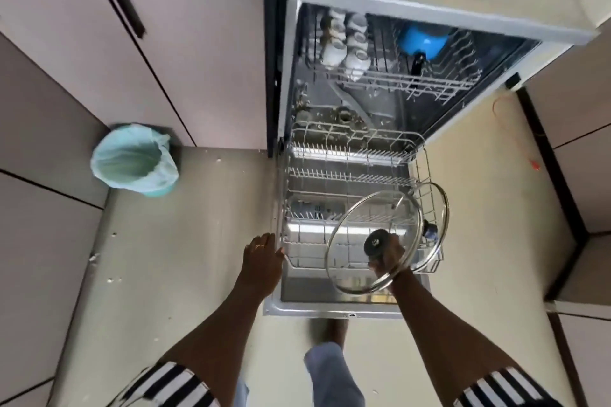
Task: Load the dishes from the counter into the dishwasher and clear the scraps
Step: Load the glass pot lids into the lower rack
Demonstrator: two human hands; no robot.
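View from above of a person standing at an open dishwasher (439, 8), its lower rack (350, 142) pulled out over the lowered door (330, 309). The right hand (388, 256) holds a round glass lid (347, 241) above the front right corner of the rack, fingers curled tight around its black centre knob. The left hand (263, 254) touches the rack's front left corner; whether it grips the wire or only rests there does not show.

The lid is tilted, with its knob side facing up toward the person and its low rim over the rack's front edge. Being a disc, it has no long axis.

It is likely stiff, fairly heavy, breakable and slippery if wet, so the knob looks the safest hold.

A second lid (441, 205) stands on edge by the rack's right side. The upper rack (439, 89) holds white cups (344, 46) and a blue pan (421, 40). A lined bin (135, 162) sits on the floor, left.
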